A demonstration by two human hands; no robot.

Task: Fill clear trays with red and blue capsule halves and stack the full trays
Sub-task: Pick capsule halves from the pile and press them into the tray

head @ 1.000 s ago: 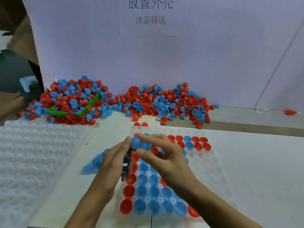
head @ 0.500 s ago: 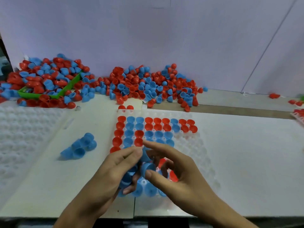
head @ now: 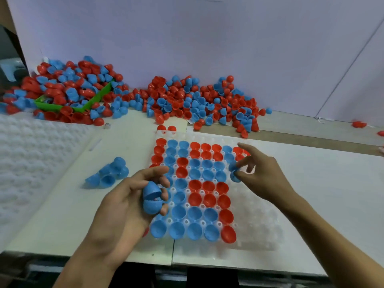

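Both hands have separated: left hand point(head: 133, 202) grips nested blue halves point(head: 152, 197), right hand point(head: 258, 173) now pinches one blue half point(head: 235, 173) over the clear tray point(head: 255, 231), right-side pockets awaiting filling.

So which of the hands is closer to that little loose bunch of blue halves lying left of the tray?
Left. The left hand sits just right of the bunch; the right hand is across the tray.

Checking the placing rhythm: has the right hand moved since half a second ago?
Yes. The right hand left the left hand, going right and farther up the clear tray.
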